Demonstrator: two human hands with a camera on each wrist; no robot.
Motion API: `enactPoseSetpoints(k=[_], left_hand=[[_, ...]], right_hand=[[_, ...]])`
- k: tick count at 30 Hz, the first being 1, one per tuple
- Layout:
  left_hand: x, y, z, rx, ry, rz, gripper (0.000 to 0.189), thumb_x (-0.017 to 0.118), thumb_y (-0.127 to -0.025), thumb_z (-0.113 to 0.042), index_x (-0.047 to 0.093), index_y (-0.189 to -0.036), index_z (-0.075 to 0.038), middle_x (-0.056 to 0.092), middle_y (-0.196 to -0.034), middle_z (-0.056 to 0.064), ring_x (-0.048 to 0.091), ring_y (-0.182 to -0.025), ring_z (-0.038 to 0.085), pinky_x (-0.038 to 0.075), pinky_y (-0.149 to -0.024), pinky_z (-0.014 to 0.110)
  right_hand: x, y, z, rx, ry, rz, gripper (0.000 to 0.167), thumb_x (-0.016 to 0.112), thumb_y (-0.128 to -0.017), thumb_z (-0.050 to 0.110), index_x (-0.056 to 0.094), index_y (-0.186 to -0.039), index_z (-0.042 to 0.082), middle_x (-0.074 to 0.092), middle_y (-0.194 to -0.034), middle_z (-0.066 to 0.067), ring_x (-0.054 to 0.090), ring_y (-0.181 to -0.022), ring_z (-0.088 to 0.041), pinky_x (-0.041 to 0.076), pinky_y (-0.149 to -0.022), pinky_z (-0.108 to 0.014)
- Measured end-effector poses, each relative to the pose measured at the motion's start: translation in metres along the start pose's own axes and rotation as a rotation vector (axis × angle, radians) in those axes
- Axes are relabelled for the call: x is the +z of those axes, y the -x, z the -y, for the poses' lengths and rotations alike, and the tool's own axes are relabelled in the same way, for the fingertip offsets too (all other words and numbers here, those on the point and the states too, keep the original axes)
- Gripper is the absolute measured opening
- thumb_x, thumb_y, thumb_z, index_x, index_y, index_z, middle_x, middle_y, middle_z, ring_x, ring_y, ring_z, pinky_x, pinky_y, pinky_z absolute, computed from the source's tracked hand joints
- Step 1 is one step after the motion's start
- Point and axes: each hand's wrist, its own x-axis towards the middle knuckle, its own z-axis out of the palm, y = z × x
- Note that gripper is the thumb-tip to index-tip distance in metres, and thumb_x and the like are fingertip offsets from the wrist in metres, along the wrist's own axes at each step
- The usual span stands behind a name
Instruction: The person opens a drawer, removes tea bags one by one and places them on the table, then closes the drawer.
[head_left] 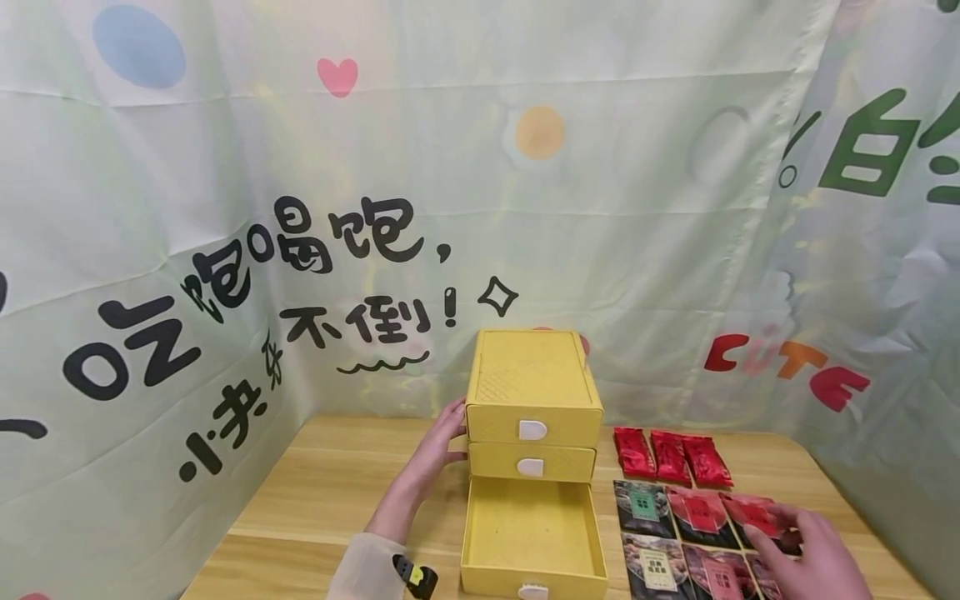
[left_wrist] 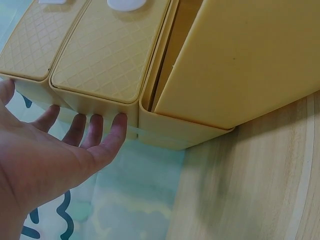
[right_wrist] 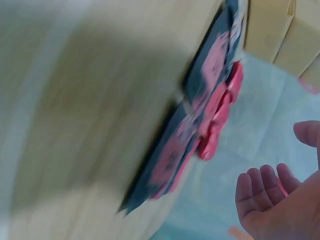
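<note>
A yellow three-drawer cabinet [head_left: 534,367] stands on the wooden table, its bottom drawer [head_left: 534,533] pulled out with nothing inside. My left hand [head_left: 431,450] is at the cabinet's left side; in the left wrist view its spread fingertips [left_wrist: 119,122] touch the side wall by the upper drawers. Over the right end of the flat packets, my right hand [head_left: 813,550] hovers with fingers loosely bent and nothing held. Beneath it lie a red-and-black packet [head_left: 750,515] and others in two rows, among them a packet with a green label [head_left: 643,507].
Behind the flat packets lie three small red sachets [head_left: 670,456] in a row. A printed cloth backdrop [head_left: 645,250] hangs behind and on both sides of the table [head_left: 322,500]. White tabs [head_left: 532,430] serve as drawer pulls.
</note>
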Motion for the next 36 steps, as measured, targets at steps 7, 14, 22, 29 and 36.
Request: enactPoseSetpoints(k=[7, 14, 22, 29, 36], left_hand=[[0.000, 0.000, 0.001, -0.001, 0.000, -0.001, 0.069, 0.038, -0.110, -0.053, 0.027, -0.164, -0.011, 0.039, -0.158, 0.018, 0.039, -0.139, 0.043, 0.048, -0.101, 0.054], [0.000, 0.001, 0.000, 0.002, -0.006, 0.001, 0.069, 0.037, -0.110, -0.053, 0.027, -0.164, -0.011, 0.039, -0.157, 0.019, 0.039, -0.140, 0.043, 0.047, -0.102, 0.055], [0.000, 0.000, 0.000, 0.001, -0.005, 0.002, 0.068, 0.037, -0.111, -0.052, 0.027, -0.164, -0.010, 0.039, -0.158, 0.019, 0.039, -0.140, 0.043, 0.048, -0.101, 0.054], [0.000, 0.002, 0.000, 0.010, -0.004, 0.009, 0.069, 0.037, -0.111, -0.053, 0.026, -0.164, -0.011, 0.039, -0.157, 0.019, 0.039, -0.140, 0.044, 0.048, -0.101, 0.054], [0.001, 0.004, -0.002, 0.017, -0.014, 0.010, 0.068, 0.035, -0.111, -0.052, 0.026, -0.164, -0.010, 0.038, -0.157, 0.021, 0.040, -0.139, 0.045, 0.049, -0.099, 0.052]], right_hand=[[0.015, 0.007, 0.037, -0.118, -0.001, -0.065, 0.075, 0.071, -0.098, 0.047, 0.052, -0.132, -0.018, 0.059, -0.116, -0.029, 0.057, -0.103, -0.037, 0.052, -0.085, -0.056], [0.031, 0.019, 0.071, -0.146, -0.015, -0.077, 0.072, 0.072, -0.096, 0.049, 0.053, -0.134, -0.009, 0.056, -0.125, -0.029, 0.057, -0.105, -0.036, 0.053, -0.084, -0.054], [0.056, 0.040, 0.105, -0.332, 0.046, -0.235, 0.058, 0.083, -0.089, 0.033, 0.060, -0.128, -0.003, 0.059, -0.121, -0.020, 0.059, -0.107, -0.036, 0.054, -0.088, -0.060], [0.077, 0.053, 0.125, -0.535, 0.129, -0.376, 0.048, 0.091, -0.080, 0.031, 0.071, -0.115, 0.006, 0.064, -0.114, -0.010, 0.065, -0.103, -0.031, 0.057, -0.084, -0.055], [0.097, 0.053, 0.137, -0.860, 0.233, -0.546, 0.052, 0.098, -0.064, 0.027, 0.073, -0.107, 0.014, 0.065, -0.105, 0.000, 0.065, -0.091, -0.015, 0.059, -0.073, -0.038]])
